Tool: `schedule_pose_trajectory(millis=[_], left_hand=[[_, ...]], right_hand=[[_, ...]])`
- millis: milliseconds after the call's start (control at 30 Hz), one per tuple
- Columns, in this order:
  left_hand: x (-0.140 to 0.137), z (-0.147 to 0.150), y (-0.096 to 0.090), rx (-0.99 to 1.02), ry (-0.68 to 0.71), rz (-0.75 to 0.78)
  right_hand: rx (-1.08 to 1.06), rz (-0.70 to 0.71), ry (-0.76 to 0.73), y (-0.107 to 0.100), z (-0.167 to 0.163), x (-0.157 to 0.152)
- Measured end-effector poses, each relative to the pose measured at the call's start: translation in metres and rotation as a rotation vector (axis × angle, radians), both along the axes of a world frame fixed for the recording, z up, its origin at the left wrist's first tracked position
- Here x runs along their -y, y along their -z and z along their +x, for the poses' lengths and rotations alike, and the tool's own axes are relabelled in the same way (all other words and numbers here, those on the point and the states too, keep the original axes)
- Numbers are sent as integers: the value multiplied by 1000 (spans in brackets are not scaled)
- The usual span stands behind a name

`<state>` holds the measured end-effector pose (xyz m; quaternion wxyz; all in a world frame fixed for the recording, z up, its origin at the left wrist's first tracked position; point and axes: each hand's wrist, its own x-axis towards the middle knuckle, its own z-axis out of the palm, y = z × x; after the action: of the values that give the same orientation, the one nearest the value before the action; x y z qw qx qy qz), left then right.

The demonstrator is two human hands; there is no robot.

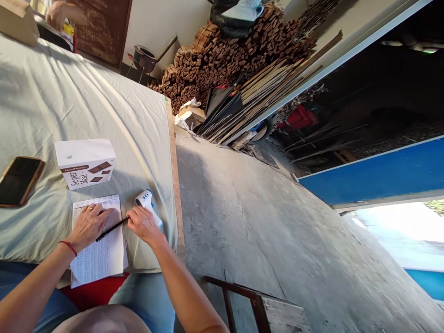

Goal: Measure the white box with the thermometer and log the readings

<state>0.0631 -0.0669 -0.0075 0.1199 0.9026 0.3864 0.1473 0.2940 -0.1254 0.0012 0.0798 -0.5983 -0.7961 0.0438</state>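
My left hand lies flat with spread fingers on a stack of paper sheets covered in rows of small writing. A red string bracelet circles that wrist. My right hand is closed around one end of a black pen, whose other end points toward the lower left across the sheets. Right beside that hand, partly hidden by it, is a white and blue infrared thermometer. Behind the papers stands a white "Super Meal" box. A dark-screened phone in a brown case lies to the left.
Everything rests on a table with a pale cloth, its wooden edge on the right. Across it, another person's hand shows near a cardboard box. Stacked wood lines the wall. A wooden chair stands at lower right.
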Motion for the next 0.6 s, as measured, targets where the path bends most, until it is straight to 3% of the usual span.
schedule_pose_trajectory(millis=[333,600], left_hand=[[6,0,8,-7,-16,136],[6,0,10,-44,-12,180]], right_hand=[[36,29,14,1,-11,5],[195,-63,-175,-18,-13,-16]])
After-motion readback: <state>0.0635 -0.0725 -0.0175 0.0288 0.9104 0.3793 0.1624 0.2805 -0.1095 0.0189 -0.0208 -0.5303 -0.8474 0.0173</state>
